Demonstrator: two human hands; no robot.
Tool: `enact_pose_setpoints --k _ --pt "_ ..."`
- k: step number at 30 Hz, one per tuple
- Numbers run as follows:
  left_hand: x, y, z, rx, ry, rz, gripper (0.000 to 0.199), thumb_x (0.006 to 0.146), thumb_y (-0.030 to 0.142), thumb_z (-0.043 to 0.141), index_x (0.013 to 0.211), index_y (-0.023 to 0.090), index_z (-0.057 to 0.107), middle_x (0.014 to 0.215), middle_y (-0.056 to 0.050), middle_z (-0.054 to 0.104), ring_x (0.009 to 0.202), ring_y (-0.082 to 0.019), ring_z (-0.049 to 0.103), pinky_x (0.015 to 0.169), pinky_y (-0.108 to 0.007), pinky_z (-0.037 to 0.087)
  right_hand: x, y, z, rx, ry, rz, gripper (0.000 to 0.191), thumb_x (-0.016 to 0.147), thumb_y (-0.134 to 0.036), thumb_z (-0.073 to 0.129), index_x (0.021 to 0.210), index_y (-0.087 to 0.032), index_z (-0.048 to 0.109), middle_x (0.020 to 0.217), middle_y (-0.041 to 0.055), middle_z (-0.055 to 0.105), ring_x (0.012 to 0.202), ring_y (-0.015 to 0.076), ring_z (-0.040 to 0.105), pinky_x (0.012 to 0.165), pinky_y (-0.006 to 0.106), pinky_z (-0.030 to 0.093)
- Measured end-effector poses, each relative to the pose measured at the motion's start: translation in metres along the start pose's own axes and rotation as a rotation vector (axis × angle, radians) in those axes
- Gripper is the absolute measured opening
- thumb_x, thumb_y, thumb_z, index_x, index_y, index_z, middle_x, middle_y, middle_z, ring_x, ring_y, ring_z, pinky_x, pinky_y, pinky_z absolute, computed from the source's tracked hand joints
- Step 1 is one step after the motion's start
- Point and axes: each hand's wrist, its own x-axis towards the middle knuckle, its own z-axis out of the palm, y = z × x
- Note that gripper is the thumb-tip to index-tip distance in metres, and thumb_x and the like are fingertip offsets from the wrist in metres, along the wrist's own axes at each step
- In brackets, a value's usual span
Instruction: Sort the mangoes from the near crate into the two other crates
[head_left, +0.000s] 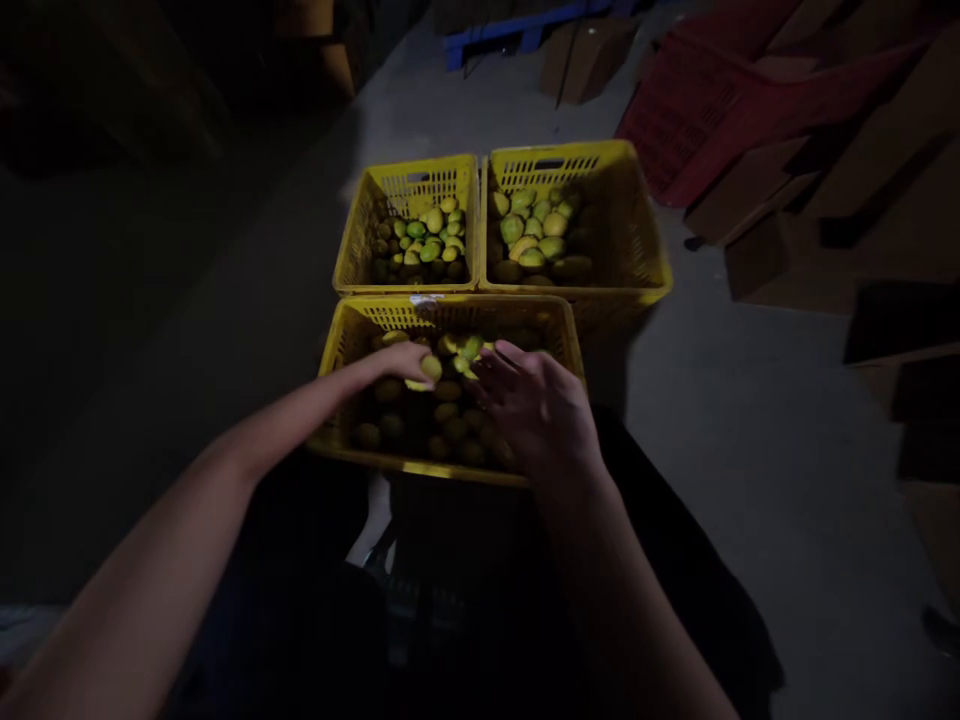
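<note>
A yellow-green, lemon-like fruit is gripped in the fingers of my left hand, over the front yellow crate. My right hand hangs over the right part of this crate, fingers stretched out and nothing visibly held. Close to its fingertips lies a brighter green fruit; whether they touch is unclear. More such fruits lie in the crate below my hands, mostly in deep shadow.
Behind stand two more yellow crates, a left one with small green and yellow fruits and a right one with larger-looking ones. A red crate and cardboard boxes stand at right. A blue pallet lies farther back.
</note>
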Motion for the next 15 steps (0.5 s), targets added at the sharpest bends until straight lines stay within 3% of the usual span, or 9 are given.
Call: enact_pose_setpoints --k 4,7,10,13,15 --pt "-0.041 0.069 -0.027 0.009 -0.092 0.174 0.013 0.074 0.013 0.062 0.086 0.012 0.067 0.080 -0.005 0.064 0.102 -0.022 0.056 0.086 -0.023 0.042 0.007 0.005 0.009 -0.036 0.107 0.011 0.018 0.076 -0.039 0.054 0.089 -0.027 0.058 0.081 -0.0006 0.061 0.076 0.0163 0.061 0.069 0.035 0.055" --pt "-0.072 0.090 -0.039 -0.003 -0.070 0.324 0.022 0.083 0.020 0.052 0.098 0.011 0.065 0.090 -0.006 0.064 0.104 -0.023 0.055 0.085 -0.026 0.042 0.003 0.006 0.018 0.039 -0.056 0.054 0.032 0.079 -0.052 0.048 0.094 -0.025 0.058 0.084 0.0031 0.063 0.075 0.0184 0.063 0.057 0.031 0.054" --pt "-0.075 0.077 -0.047 0.117 -0.004 0.415 0.021 0.083 0.025 0.054 0.096 0.012 0.065 0.092 -0.006 0.064 0.103 -0.022 0.055 0.084 -0.025 0.041 -0.001 0.006 0.021 0.106 -0.147 0.108 0.028 0.083 -0.043 0.045 0.082 -0.018 0.057 0.074 0.0051 0.062 0.068 0.0161 0.063 0.039 0.017 0.041" --pt "-0.053 0.043 -0.051 0.267 0.081 0.223 0.006 0.074 0.021 0.065 0.073 0.015 0.065 0.077 -0.002 0.064 0.095 -0.019 0.056 0.079 -0.020 0.041 -0.003 0.006 0.019 0.157 -0.059 0.134 0.024 0.084 -0.034 0.042 0.075 -0.016 0.055 0.063 0.0035 0.059 0.060 0.0142 0.061 0.034 0.015 0.035" --pt "-0.036 0.018 -0.048 0.295 0.122 0.060 0.012 0.070 0.016 0.068 0.060 0.015 0.061 0.065 0.000 0.059 0.090 -0.018 0.057 0.076 -0.018 0.041 -0.003 0.004 0.017 0.184 0.004 0.144 0.022 0.083 -0.032 0.043 0.075 -0.016 0.055 0.061 0.0022 0.059 0.058 0.0136 0.061 0.036 0.016 0.038"
